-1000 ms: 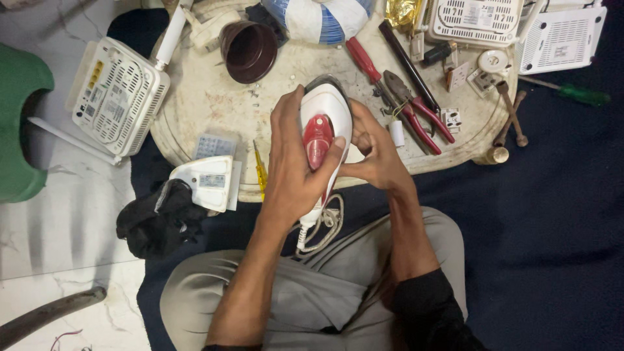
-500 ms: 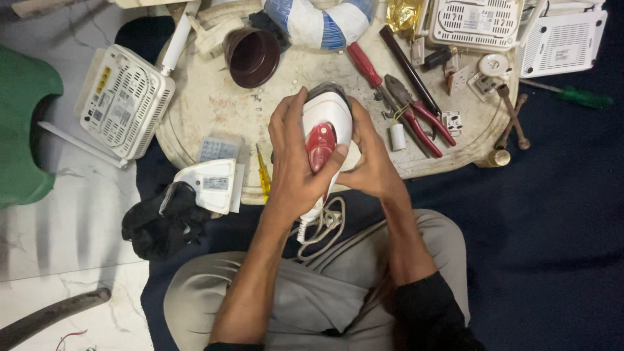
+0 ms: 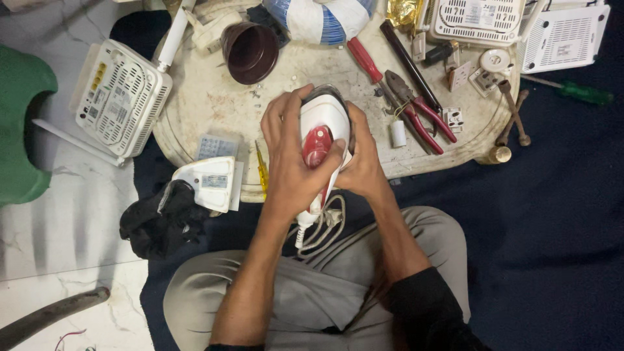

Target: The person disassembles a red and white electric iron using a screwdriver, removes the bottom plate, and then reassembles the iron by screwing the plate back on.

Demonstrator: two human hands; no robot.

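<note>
**Both hands clasp the iron, its long axis running near to far**

Nearest the camera, the person's grey-trousered lap fills the lower frame, and a pale cord hangs in loops from the near end of the iron down onto it. Just beyond, the left hand wraps over the left flank of the white and red clothes iron, its fingers curled across the top and the thumb pressing near the red handle panel. The right hand closes on the right flank from the other side, so each grip is pressed shut around the iron's body. The iron is held at the near edge of the round tabletop, partly above it and partly above the lap. Its long axis runs from the cord end, nearest the person, to the rounded nose pointing away, tilted slightly right. The left hand covers more of the body and reaches farther along it; the right hand sits lower, near the middle.

To the left on the tabletop's near rim lies a small yellow screwdriver, beside a white plastic cover. To the right lie red-handled pliers. Farther off stand a brown cup and a red-handled screwdriver. A white router overhangs the left edge.
</note>
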